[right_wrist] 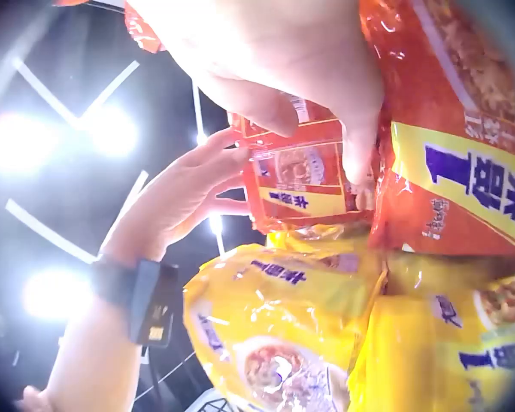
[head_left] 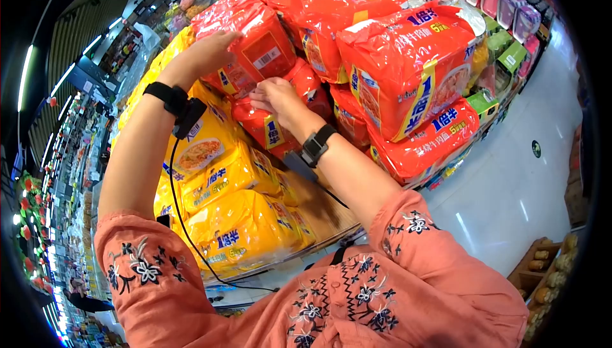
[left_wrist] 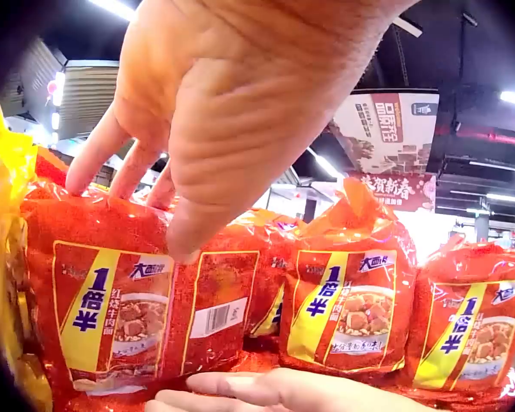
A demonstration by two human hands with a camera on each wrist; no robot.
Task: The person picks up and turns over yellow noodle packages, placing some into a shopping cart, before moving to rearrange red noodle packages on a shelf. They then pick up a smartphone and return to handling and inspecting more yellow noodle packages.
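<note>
A red multipack of instant noodles (head_left: 264,42) sits at the upper left of the stacked red packs. My left hand (head_left: 203,59) rests over its top, with long fingers (left_wrist: 99,159) along the upper edge and the thumb near the front face. Low at the same pack is my right hand (head_left: 280,99), its fingers extended along the bottom edge in the left wrist view. Another red noodle pack (head_left: 264,125) lies beneath this hand. In the right wrist view the right thumb (right_wrist: 356,159) hangs in front of the red pack.
Yellow noodle packs (head_left: 239,220) are piled at the near left on a wooden board (head_left: 331,211). More red packs (head_left: 414,61) stand stacked to the right. A cable (head_left: 185,227) hangs from the left wrist camera. Pale floor (head_left: 510,156) runs along the right side.
</note>
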